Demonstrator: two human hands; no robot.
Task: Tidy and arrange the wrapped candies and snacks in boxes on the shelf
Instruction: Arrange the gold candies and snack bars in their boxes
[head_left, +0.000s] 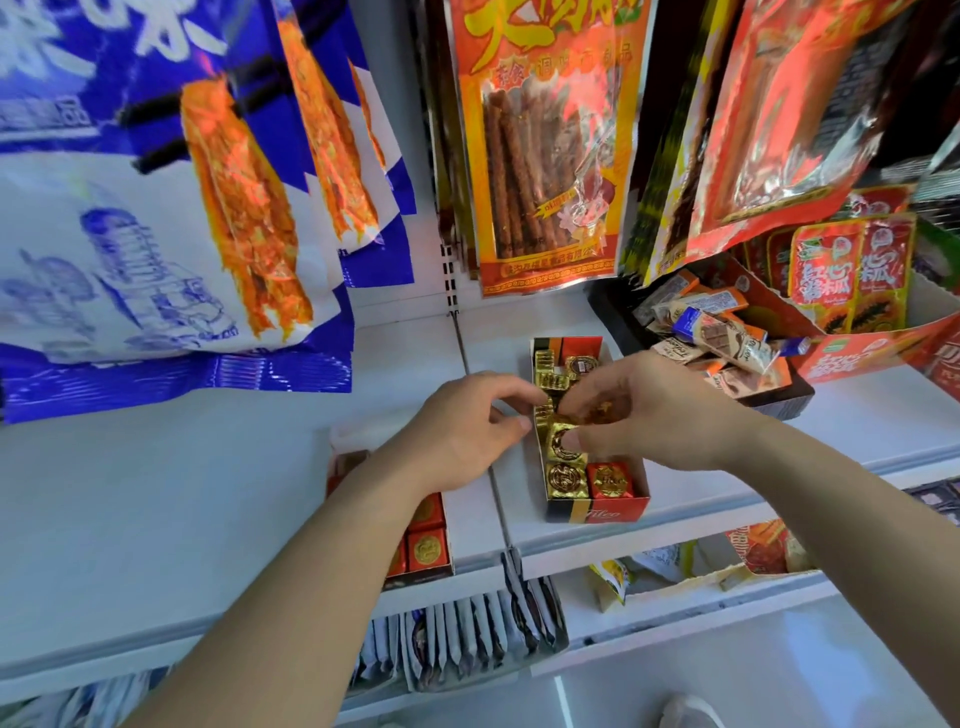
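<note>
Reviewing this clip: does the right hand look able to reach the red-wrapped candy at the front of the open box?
Probably yes: the red-wrapped candy lies uncovered close to the right hand, though its fingers seem busy gripping gold candies.

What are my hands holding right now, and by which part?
Gold-wrapped candies in the red and black box. The left hand pinches one at its left edge; the right hand curls its fingers over others from above, its exact hold hidden.
</note>
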